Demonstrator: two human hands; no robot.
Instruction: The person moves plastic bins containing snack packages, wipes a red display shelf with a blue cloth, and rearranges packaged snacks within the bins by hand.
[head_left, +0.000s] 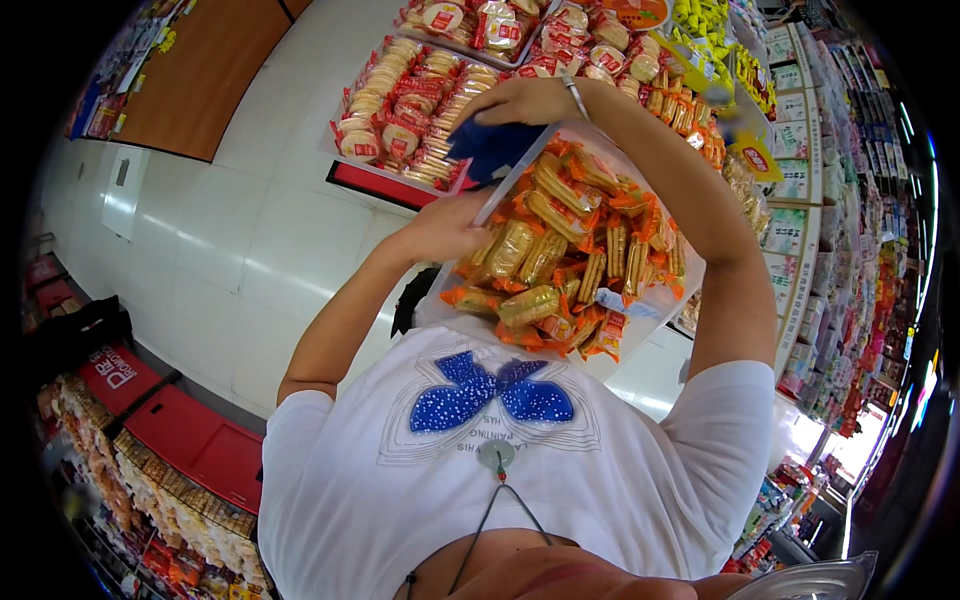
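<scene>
Tilted against my white shirt is a clear plastic bin [606, 143]. Wrapped golden biscuits [545, 245] in orange-and-clear packets fill it. My left hand [450, 228] grips the bin at its left edge, its fingertips partly hidden behind the wall. At the bin's far left corner, my right hand [528, 100] is closed on a dark blue cloth [495, 148], which lies against the outside of the bin wall. My right arm reaches round the bin's right side, a bracelet at its wrist.
Just beyond my hands stands a display of bins with red-wrapped round crackers [405, 110]. Yellow packets [700, 35] lie farther right. Stocked shelves [850, 200] line the right side. Red boxes [200, 435] and goods are at lower left, a brown wooden panel [200, 80] at upper left.
</scene>
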